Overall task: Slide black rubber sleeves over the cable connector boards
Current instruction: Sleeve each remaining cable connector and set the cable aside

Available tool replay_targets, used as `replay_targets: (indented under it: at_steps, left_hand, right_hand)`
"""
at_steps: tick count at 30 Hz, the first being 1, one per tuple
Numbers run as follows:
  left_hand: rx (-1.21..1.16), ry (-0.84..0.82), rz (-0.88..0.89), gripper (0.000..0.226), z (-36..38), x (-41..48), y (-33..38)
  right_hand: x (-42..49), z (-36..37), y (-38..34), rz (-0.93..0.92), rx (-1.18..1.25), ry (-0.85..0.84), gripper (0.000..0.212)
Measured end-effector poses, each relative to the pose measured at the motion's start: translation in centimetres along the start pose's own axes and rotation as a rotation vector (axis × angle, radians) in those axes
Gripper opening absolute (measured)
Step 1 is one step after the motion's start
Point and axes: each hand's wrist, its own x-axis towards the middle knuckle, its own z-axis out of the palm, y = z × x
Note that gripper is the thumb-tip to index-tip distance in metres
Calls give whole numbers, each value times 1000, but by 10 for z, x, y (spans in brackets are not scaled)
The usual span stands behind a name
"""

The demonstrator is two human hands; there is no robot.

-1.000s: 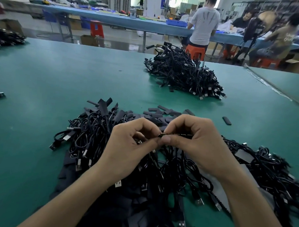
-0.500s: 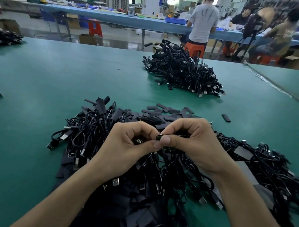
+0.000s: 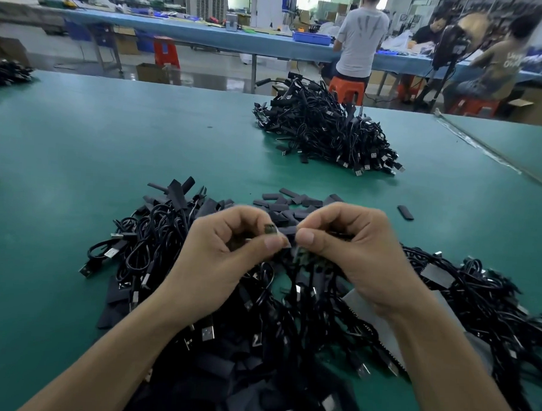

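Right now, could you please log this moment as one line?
left hand: pinches connector board | right hand: pinches black sleeve | board end exposed

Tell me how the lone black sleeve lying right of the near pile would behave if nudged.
The lone sleeve lies flat, so it would likely slide, not roll. Small and thin, it is probably very light. Its flattened look suggests soft, pinchable rubber.

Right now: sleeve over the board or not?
Not fully. The board shows bare green in the left hand; the sleeve sits beside it.
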Motion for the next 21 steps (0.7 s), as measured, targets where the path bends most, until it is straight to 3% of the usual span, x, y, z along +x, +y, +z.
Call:
replay_targets:
  at_steps: [5, 8, 10, 14, 16, 19, 21]
  left_hand:
    - [-207, 336, 62, 13, -9, 9, 10]
    - [-54, 447, 194, 12, -10, 10, 15]
    - [14, 440, 201, 20, -8, 7, 15]
    - [167, 307, 36, 12, -4, 1, 9]
    - [238, 271, -54, 15, -4, 1, 6]
    - [298, 213, -113, 16, -4, 3, 3]
    - [294, 172, -145, 19, -3, 3, 2]
  right_hand:
    - [-2, -36, -4, 148, -830, 413, 19]
    - [-4, -44, -3, 490, -1157, 416, 23]
    - [-5, -42, -4, 599, -1331, 401, 34]
    - [-5, -34, -13, 384, -1350, 504, 34]
    - [-4, -28, -17, 252, -1307, 473, 28]
    - [1, -11, -13, 122, -1093, 215, 21]
    - [1, 2, 0, 177, -1023, 38, 22]
